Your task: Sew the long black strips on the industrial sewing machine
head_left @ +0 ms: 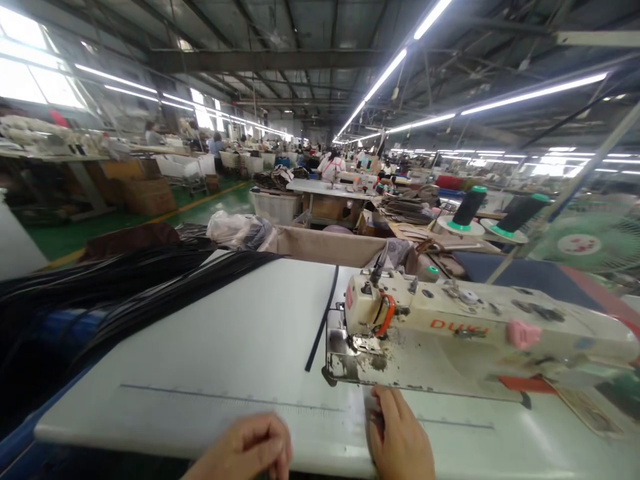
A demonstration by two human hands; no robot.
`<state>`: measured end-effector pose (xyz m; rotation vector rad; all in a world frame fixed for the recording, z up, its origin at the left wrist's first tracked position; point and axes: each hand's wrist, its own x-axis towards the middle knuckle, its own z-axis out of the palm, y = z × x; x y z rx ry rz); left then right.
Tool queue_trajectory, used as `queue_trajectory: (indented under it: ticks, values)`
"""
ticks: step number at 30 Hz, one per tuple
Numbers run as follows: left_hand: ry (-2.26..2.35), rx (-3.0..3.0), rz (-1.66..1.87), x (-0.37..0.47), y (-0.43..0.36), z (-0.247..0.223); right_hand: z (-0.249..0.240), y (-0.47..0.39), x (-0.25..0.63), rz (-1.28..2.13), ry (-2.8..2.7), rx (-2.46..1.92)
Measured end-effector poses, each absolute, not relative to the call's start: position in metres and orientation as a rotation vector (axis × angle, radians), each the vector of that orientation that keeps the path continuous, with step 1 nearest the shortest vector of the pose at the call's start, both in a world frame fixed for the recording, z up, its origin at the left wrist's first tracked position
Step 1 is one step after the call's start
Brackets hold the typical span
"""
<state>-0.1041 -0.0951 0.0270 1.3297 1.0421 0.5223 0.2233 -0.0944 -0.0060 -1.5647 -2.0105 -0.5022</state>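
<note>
White table [240,333] (ruler marked), green floor [200,212], strip lights [385,75].

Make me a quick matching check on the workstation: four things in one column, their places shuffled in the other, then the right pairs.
1. Pink object
2. Single dark strip
3. Bundle of black strips
4. Right hand

A. Draped over the left side of the table
B. At the near edge of the sewing machine's bed
C. On the arm of the sewing machine
D. Lying alone, just left of the sewing machine

Pairs: 1-C, 2-D, 3-A, 4-B
</note>
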Motion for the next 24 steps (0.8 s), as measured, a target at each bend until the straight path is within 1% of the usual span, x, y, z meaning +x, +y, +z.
queue_trajectory:
  ticks: [2,4,7,11,15,20,24]
  values:
    - [1.051,1.505,0.702,-0.087,-0.064,0.043,-0.007,-0.094,0.224,-0.458,-2.013,-1.561]
    - [1.251,1.713,0.741,-0.064,-0.026,0.056,-0.008,-0.094,0.225,-0.403,-2.013,-1.563]
    - [1.549,2.086,0.581,-0.024,0.031,0.065,-0.01,-0.095,0.226,-0.331,-2.006,-1.585]
    - [1.717,2.116,0.551,0.022,0.092,0.065,-0.012,-0.097,0.226,-0.319,-1.991,-1.612]
    - [1.81,2.08,0.582,0.05,0.133,0.06,-0.015,-0.098,0.227,-0.327,-2.0,-1.646]
    - [1.857,1.953,0.642,0.061,0.164,0.055,-0.023,-0.098,0.229,-0.434,-1.999,-1.655]
    - [1.795,1.819,0.707,0.049,0.176,0.054,-0.027,-0.097,0.23,-0.479,-2.003,-1.647]
